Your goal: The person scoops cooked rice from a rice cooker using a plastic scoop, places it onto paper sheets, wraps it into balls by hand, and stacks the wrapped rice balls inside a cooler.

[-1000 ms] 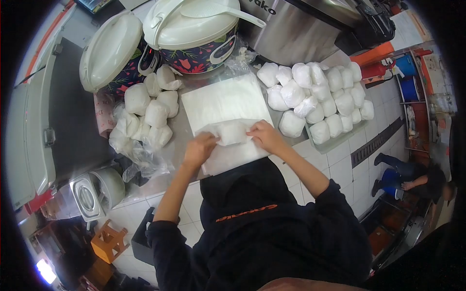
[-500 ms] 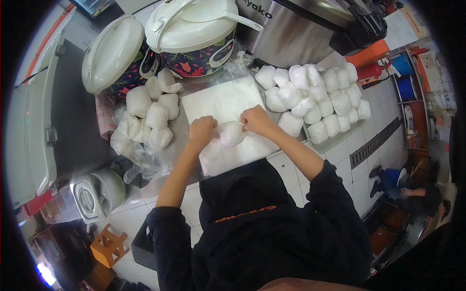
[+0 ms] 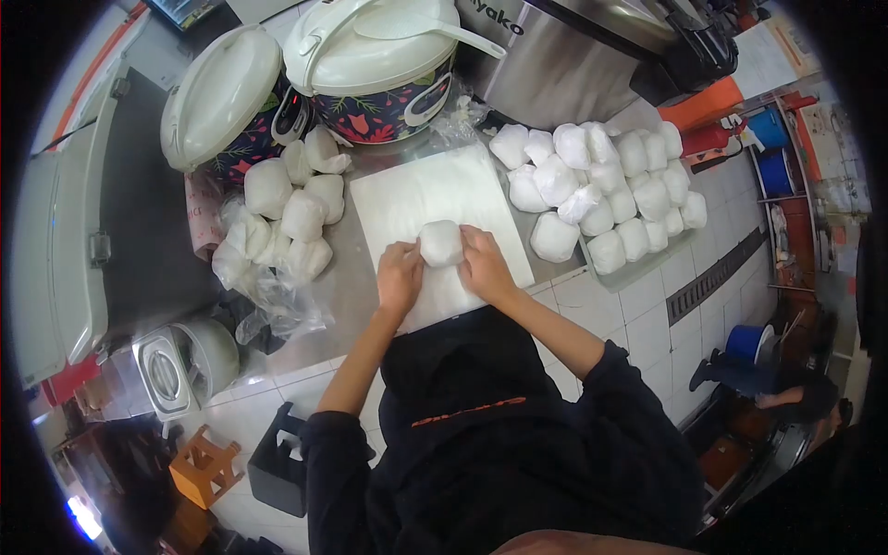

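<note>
A rounded white paper-wrapped bundle sits on a stack of white wrapping paper in front of me. My left hand holds its left side, fingers curled against it. On the opposite side my right hand grips the wrapping in the same way. The bundle looks closed on top; what is inside is hidden. To the right, similar white wrapped bundles are piled in and beside a shallow tray. More white bundles lie to the left, some in a clear plastic bag.
Two patterned rice cookers with white lids stand at the back; a white rice paddle lies on one. Behind the right pile is a large steel container. An orange stool stands on the floor. Another person is far right.
The loose paper around the bundle has been folded in, and the bundle now looks compact. My hands have moved from the paper's sides down to the bundle's sides.
</note>
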Motion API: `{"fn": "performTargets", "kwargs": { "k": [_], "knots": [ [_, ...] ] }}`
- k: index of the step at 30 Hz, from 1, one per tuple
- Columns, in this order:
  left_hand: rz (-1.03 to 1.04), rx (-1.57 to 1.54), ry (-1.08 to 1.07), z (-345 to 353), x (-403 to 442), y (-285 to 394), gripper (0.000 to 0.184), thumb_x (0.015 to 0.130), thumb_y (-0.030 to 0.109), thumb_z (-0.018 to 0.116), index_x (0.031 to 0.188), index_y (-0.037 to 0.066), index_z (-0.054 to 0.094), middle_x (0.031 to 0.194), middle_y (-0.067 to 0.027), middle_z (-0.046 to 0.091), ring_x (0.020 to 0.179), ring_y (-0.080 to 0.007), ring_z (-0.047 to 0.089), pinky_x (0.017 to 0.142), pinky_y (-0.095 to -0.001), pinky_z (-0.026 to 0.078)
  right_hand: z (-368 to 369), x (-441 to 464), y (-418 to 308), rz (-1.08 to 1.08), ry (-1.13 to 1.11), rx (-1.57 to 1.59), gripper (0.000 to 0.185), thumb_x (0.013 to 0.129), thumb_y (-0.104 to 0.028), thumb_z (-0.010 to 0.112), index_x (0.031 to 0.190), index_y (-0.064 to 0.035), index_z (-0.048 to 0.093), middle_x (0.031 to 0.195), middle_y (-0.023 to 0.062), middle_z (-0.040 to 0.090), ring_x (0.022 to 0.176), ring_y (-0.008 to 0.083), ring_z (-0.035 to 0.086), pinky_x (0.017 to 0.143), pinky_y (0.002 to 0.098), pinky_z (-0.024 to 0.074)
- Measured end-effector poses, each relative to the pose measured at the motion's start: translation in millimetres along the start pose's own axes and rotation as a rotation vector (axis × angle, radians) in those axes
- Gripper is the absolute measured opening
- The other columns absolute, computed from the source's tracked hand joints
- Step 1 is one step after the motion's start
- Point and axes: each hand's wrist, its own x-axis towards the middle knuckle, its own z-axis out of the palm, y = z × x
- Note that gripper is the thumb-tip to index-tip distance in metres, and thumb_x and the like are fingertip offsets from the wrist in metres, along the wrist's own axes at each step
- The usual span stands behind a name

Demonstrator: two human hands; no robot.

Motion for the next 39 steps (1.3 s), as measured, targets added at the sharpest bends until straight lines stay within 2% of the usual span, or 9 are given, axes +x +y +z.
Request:
{"fn": "performTargets", "kwargs": {
  "k": [3,6,10,19,22,25,33,37,39],
  "knots": [
    [-0.847,-0.523,0.016,-5.2,9.8,33.8,0.023,0.081,0.011,0.056,0.101,0.000,0.054,0.071,-0.0133,0.059,0.060,-0.0296,0.056,0.054,-0.0372,0.043,-38.1,36.1,-21.7,0.244,-0.207,0.008,0.016,0.072,-0.008,0.057,0.084,0.0028,0.058,0.093,0.0187,0.055,0.087,0.0338,0.054,0.072,0.0411,0.0439],
    [-0.866,-0.472,0.020,-17.3,29.1,68.3,0.023,0.084,0.018,0.058,0.097,0.000,0.053,0.066,-0.0166,0.059,0.052,-0.0334,0.056,0.050,-0.0382,0.042,-34.2,57.2,-13.4,0.243,-0.224,-0.129,0.010,0.072,-0.009,0.056,0.071,0.0013,0.054,0.079,0.0176,0.054,0.077,0.0336,0.056,0.067,0.0429,0.0450],
    [-0.289,-0.301,-0.153,-12.3,23.2,59.4,0.024,0.077,0.015,0.064,0.096,0.004,0.056,0.077,-0.0133,0.063,0.064,-0.0280,0.060,0.057,-0.0350,0.046,-11.1,72.6,-14.1,0.092,-0.216,-0.140,0.007,0.071,-0.007,0.055,0.070,-0.0002,0.054,0.078,0.0157,0.054,0.077,0.0321,0.055,0.066,0.0407,0.0452],
    [-0.648,0.029,0.035,3.6,39.7,43.8,0.006,0.063,0.006,0.064,0.063,0.008,0.059,0.065,-0.0065,0.054,0.075,-0.0262,0.057,0.060,-0.0358,0.045,-20.3,44.6,-19.8,-0.243,-0.211,0.121,0.013,0.068,-0.005,0.055,0.080,-0.0016,0.056,0.082,0.0108,0.055,0.080,0.0273,0.053,0.071,0.0355,0.0458],
    [-0.636,-0.271,0.258,3.8,42.5,45.1,0.011,0.063,0.003,0.065,0.073,0.007,0.064,0.072,-0.0098,0.058,0.075,-0.0262,0.059,0.063,-0.0346,0.047,-15.5,30.2,-4.4,-0.302,-0.139,0.147,0.026,0.068,-0.007,0.057,0.093,-0.0007,0.058,0.091,0.0113,0.057,0.088,0.0263,0.054,0.077,0.0341,0.0452],
    [-0.684,-0.437,0.001,9.2,33.8,27.2,0.025,0.065,0.001,0.065,0.090,0.002,0.065,0.083,-0.0114,0.062,0.074,-0.0235,0.061,0.064,-0.0307,0.048,-13.3,26.8,2.4,-0.379,-0.122,0.136,0.038,0.068,-0.011,0.060,0.104,0.0000,0.056,0.097,0.0129,0.058,0.093,0.0275,0.054,0.082,0.0353,0.0436],
    [-1.345,-1.377,-0.130,-18.1,25.2,6.1,0.028,0.086,0.027,0.047,0.095,0.004,0.059,0.077,-0.0050,0.060,0.059,-0.0145,0.055,0.047,-0.0237,0.043,-22.1,90.1,-13.0,-0.591,-0.467,0.218,0.051,0.070,-0.032,0.067,0.107,-0.0025,0.050,0.093,0.0143,0.058,0.090,0.0313,0.054,0.079,0.0376,0.0420],
    [-1.234,-1.687,-0.044,-87.4,25.5,10.7,0.038,0.092,0.037,0.027,0.093,0.008,0.051,0.065,-0.0025,0.052,0.048,-0.0114,0.046,0.036,-0.0227,0.033,-51.4,147.1,-105.2,-0.056,-0.761,0.471,0.044,0.076,-0.032,0.066,0.106,-0.0042,0.049,0.092,0.0130,0.057,0.087,0.0266,0.056,0.079,0.0328,0.0429],
    [-1.052,-1.770,-0.046,-138.8,17.6,1.5,0.040,0.093,0.037,0.022,0.095,0.007,0.050,0.061,-0.0029,0.050,0.045,-0.0122,0.046,0.035,-0.0218,0.034,-43.1,173.5,-149.5,-0.060,-0.717,0.604,0.046,0.077,-0.037,0.065,0.107,-0.0055,0.050,0.091,0.0128,0.060,0.084,0.0227,0.059,0.075,0.0314,0.0448]
  ]
}}
